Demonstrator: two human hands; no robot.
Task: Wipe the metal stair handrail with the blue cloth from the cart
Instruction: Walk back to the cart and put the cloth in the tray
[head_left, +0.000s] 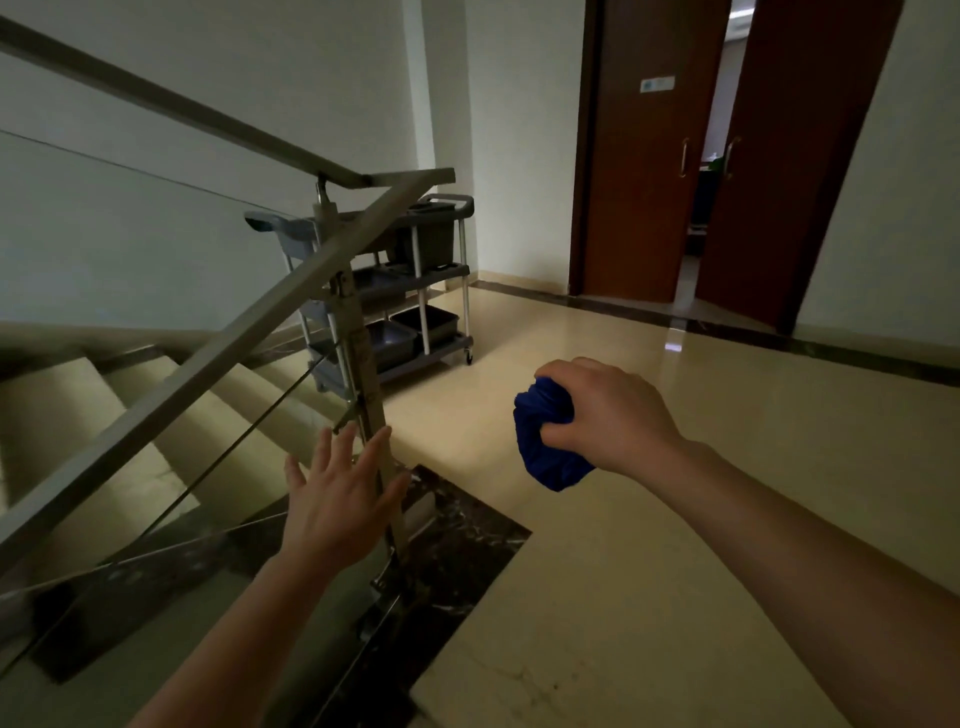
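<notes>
The metal stair handrail (223, 343) slopes from the lower left up to its end near the cart, carried by a metal post (363, 374). A second rail (171, 109) rises toward the upper left. My right hand (608, 410) is shut on the bunched blue cloth (545, 441), held over the landing floor to the right of the post, apart from the rail. My left hand (337, 493) is open with fingers spread, just in front of the post and below the sloping rail. The grey cart (441, 270) stands behind the rail's end.
Glass panels (130, 234) fill the space under the rails. Steps (104, 415) go down on the left. A polished beige landing floor (675, 493) spreads right, with a dark marble border (457, 535) by the post. Brown double doors (727, 156) stand partly open at the back.
</notes>
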